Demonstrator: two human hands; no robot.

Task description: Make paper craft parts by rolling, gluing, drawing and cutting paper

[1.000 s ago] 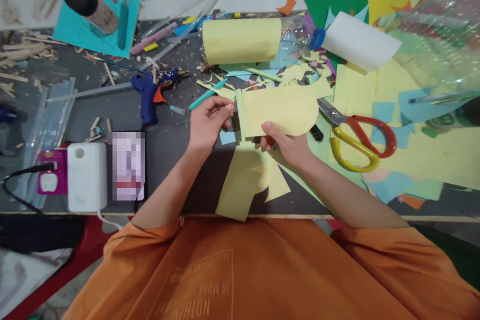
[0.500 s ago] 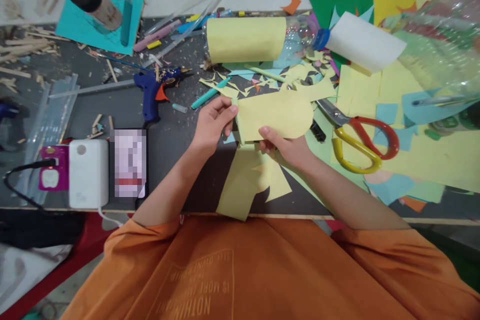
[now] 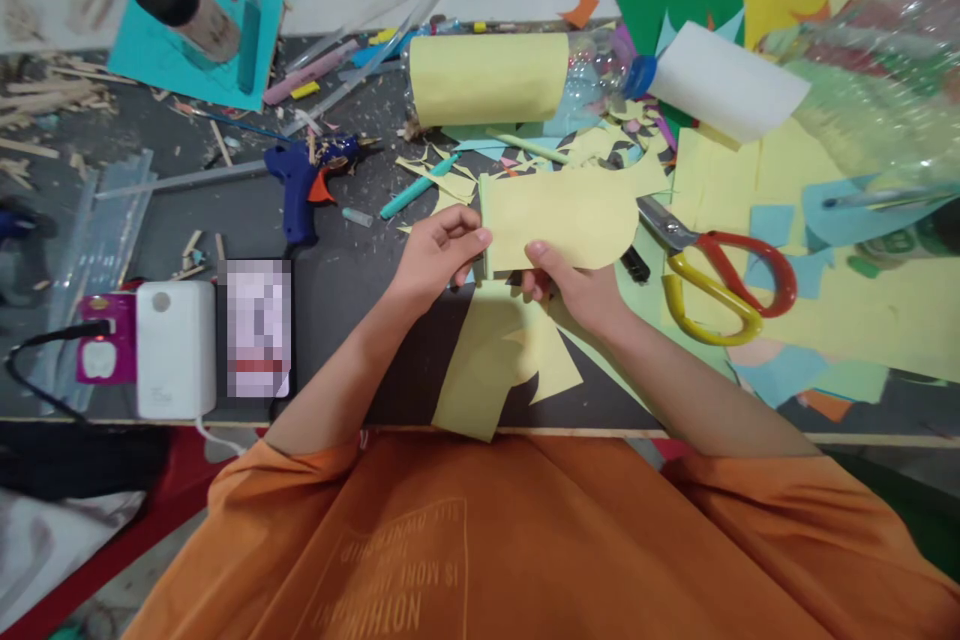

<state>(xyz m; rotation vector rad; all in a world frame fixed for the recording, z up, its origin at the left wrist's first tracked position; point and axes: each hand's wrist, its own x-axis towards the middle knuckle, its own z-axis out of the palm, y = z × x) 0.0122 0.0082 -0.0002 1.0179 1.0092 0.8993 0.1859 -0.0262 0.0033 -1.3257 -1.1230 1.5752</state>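
Left hand [image 3: 436, 255] pinched on the edge strip [image 3: 485, 205] of the yellow paper [image 3: 566, 212], right hand [image 3: 577, 288] clamped on its near side; even pressure should keep it flat.

A dark tabletop [image 3: 337, 255] carries a blue glue gun [image 3: 298, 195], clear glue sticks [image 3: 112, 225], wood slivers [image 3: 60, 92] and a phone [image 3: 256, 330].

The left grip [image 3: 435, 252] has been brought rightward, farther from the teal pen [image 3: 418, 186], and is now set against the pale green strip [image 3: 485, 203], where a small gap was left a second ago. The strip, slanted half a second ago, has been straightened. The yellow paper piece [image 3: 570, 212] has been shifted slightly right and away, and the small blue scrap [image 3: 470, 276] is now mostly covered.
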